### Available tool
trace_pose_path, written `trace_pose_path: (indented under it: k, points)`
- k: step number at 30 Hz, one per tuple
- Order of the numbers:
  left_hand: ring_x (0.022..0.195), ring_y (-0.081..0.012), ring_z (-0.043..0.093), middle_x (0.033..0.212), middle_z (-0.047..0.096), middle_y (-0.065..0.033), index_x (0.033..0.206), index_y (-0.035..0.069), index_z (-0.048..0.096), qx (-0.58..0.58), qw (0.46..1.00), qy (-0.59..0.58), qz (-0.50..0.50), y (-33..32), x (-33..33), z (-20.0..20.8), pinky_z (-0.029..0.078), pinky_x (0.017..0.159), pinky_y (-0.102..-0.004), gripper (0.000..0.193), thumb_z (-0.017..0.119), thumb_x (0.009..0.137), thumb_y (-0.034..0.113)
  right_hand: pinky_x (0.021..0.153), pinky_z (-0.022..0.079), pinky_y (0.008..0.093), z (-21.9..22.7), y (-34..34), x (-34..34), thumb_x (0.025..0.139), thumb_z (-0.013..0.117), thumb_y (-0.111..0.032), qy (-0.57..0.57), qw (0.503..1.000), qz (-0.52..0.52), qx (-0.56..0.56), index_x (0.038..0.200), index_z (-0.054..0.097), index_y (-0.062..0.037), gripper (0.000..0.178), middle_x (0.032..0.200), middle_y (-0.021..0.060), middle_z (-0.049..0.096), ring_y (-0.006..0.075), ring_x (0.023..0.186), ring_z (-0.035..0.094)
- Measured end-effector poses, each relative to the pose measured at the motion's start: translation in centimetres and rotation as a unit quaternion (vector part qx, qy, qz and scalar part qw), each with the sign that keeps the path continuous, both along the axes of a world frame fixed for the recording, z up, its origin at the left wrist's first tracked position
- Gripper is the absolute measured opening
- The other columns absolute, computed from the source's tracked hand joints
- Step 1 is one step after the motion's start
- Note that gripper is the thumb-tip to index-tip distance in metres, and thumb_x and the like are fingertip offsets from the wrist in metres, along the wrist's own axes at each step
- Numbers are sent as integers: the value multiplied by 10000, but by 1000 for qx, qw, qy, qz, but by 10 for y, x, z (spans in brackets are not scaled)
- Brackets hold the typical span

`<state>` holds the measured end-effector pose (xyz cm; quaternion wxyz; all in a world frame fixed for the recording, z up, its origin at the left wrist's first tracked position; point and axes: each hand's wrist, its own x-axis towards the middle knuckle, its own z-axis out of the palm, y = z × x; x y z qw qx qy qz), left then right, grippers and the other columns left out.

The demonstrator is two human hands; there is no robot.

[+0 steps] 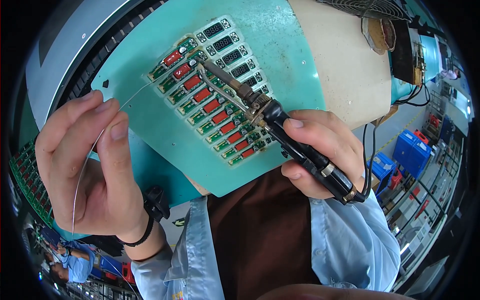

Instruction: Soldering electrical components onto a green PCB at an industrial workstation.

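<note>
A panel of narrow green circuit boards [195, 118] lies on a green mat [282, 45], with a row of red box-shaped components and black display parts [232, 57] on it. Between thumb and fingers, my left hand [100, 175] pinches a thin solder wire [134, 96], whose far end reaches the panel's upper left edge. My right hand [330, 145] grips the black handle of a soldering iron [300, 145]. A thin metal tube runs along the iron's barrel. Its tip is at the boards near the top of the row; exact contact is hard to make out.
Another board panel [31, 180] stands at the far left, beside a dark slotted rail [112, 42]. A fan grille [367, 6] and cables [417, 100] are at the right. Blue bins [412, 150] stand on the floor beyond; a co-worker [77, 262] is at lower left.
</note>
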<state>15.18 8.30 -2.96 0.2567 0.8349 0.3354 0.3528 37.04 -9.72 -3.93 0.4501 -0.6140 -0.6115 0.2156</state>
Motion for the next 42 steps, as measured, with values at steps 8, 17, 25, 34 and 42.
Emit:
trace_pose_path:
  k: [8, 17, 25, 34, 42]
  points:
    - [946, -237, 719, 1138, 676, -218, 1042, -119, 689, 1, 1000, 9, -21, 3, 0, -1, 626, 799, -294, 141, 651, 906, -116, 751, 571, 342, 3, -1, -1, 860, 807, -181, -5, 1000, 0, -18, 1228, 678, 26, 441, 1065, 189, 697, 281, 894, 708]
    - [952, -246, 719, 1135, 677, -221, 1042, -121, 693, 21, 1000, 18, -13, 2, -1, 0, 627, 805, -295, 145, 650, 904, -121, 751, 569, 340, 3, -5, -4, 865, 810, -195, -4, 1000, -10, -4, 1219, 674, 30, 441, 1067, 188, 697, 280, 884, 706]
    - [947, -245, 718, 1128, 677, -226, 1035, -120, 692, 23, 1000, 6, -19, -3, -7, 1, 625, 795, -290, 139, 648, 903, -123, 758, 567, 345, 7, -12, -2, 862, 799, -152, -6, 1000, -3, 3, 1223, 672, 30, 424, 1066, 204, 692, 291, 886, 701]
    - [920, -229, 714, 1120, 679, -222, 1033, -119, 692, 38, 998, 16, -40, -4, -10, -5, 623, 781, -286, 136, 668, 901, -105, 764, 566, 353, -2, -14, -5, 838, 792, -110, -10, 1000, 4, 19, 1216, 683, 31, 418, 1064, 202, 691, 298, 894, 700]
    - [920, -219, 715, 1127, 678, -219, 1029, -118, 692, 12, 1000, 3, -13, -10, -3, -4, 622, 784, -283, 131, 670, 902, -102, 761, 567, 355, -1, -14, -5, 836, 796, -113, -11, 1000, 0, 15, 1216, 683, 37, 424, 1056, 198, 692, 297, 889, 700]
